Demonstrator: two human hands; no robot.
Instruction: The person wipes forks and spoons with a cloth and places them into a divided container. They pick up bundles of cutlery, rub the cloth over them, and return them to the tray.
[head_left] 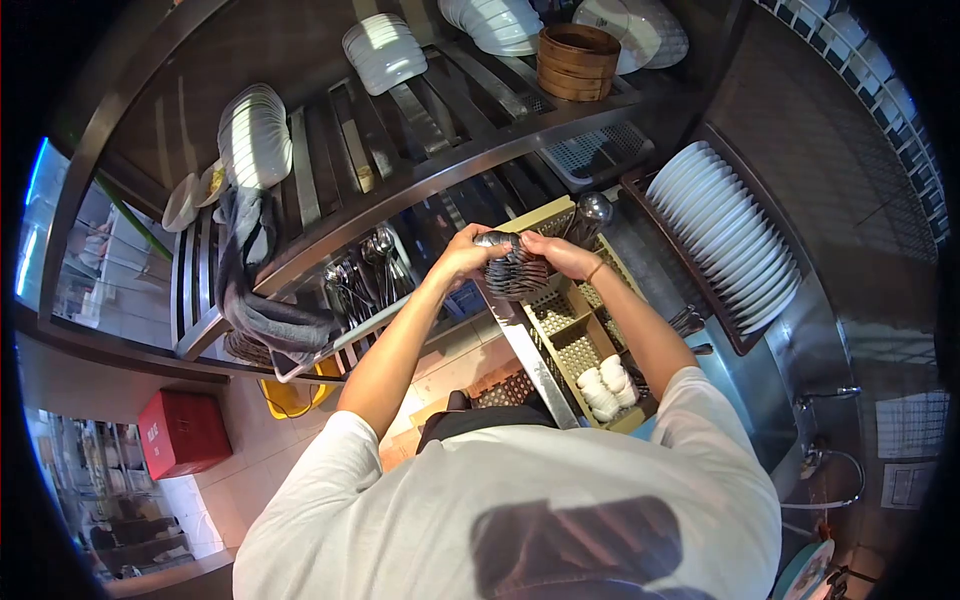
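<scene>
A bundle of metal spoons (516, 272) is held between my two hands, above the edge of a cream divided cutlery basket (572, 338). My left hand (466, 256) grips the bundle from the left, its thumb along the top. From the right, my right hand (560, 256) closes on the same bundle; some of its fingers are hidden. White ceramic spoons (607, 388) lie in the basket's near compartment. A metal ladle (594, 208) rests by the basket's far end.
White plates (725, 235) stand in a brown rack at the right. Overhead, a slatted shelf carries bowls (384, 52) and a bamboo steamer (578, 62). A tray of cutlery (368, 270) and a grey cloth (262, 300) are at the left. A red box (184, 433) sits on the floor.
</scene>
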